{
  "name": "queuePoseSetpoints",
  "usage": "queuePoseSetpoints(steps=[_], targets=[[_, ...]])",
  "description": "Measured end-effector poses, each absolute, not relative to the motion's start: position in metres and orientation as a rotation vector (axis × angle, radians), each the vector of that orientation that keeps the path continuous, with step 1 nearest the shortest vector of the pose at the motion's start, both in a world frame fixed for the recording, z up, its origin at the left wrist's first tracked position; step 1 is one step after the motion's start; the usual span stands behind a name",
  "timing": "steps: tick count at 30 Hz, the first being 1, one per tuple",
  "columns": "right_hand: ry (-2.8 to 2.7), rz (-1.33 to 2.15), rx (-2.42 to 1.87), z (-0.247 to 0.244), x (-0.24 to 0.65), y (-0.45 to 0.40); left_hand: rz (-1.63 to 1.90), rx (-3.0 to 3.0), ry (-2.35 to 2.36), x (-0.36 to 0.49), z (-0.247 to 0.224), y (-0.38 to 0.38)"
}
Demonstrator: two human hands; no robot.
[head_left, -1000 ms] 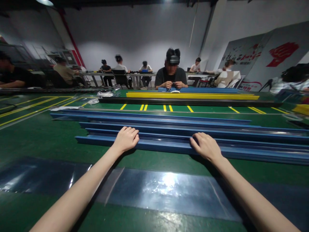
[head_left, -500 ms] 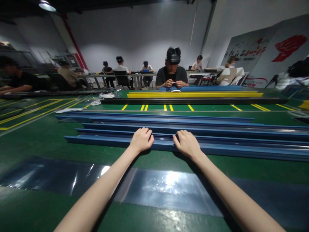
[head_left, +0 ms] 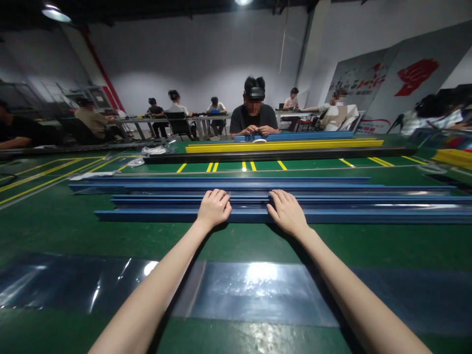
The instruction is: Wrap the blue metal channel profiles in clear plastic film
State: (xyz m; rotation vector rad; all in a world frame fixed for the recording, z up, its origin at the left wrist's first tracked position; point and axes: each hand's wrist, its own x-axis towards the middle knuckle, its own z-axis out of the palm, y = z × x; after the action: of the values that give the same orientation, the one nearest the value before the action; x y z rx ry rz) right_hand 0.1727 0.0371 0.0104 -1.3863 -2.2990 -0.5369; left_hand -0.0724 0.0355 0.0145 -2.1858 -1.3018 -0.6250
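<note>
A head-worn camera looks forward and down from close above a green table (head_left: 247,242), facing its far edge.

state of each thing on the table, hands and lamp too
left hand: fingers bent over the nearest blue channel, grip hidden
right hand: fingers reaching over the same channel, grip hidden
nearest blue channel: lying lengthwise across the green table
glossy film: flat, under the forearms
black bar: lying down
yellow channel: lying down, behind the bar
left ceiling lamp: lit
</note>
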Motion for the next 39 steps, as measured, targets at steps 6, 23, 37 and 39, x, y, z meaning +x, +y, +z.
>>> queuePoseSetpoints(steps=[6,23,37,39], targets=[[-2.329,-0.514,-1.447,0.006,0.176,0.049,-0.632,-2.179,-1.348,-0.073,0.014,0.045],[-2.347,-0.441,-1.553,0.02,0.168,0.077,-0.562,-2.141,-1.435,-0.075,0.013,0.067],[-2.293,-0.35,-1.594,0.019,0.161,0.108,-0.465,-2.082,-1.532,-0.074,0.015,0.094],[-2.294,-0.358,-1.593,0.019,0.16,0.109,-0.451,-2.094,-1.555,-0.074,0.017,0.095]])
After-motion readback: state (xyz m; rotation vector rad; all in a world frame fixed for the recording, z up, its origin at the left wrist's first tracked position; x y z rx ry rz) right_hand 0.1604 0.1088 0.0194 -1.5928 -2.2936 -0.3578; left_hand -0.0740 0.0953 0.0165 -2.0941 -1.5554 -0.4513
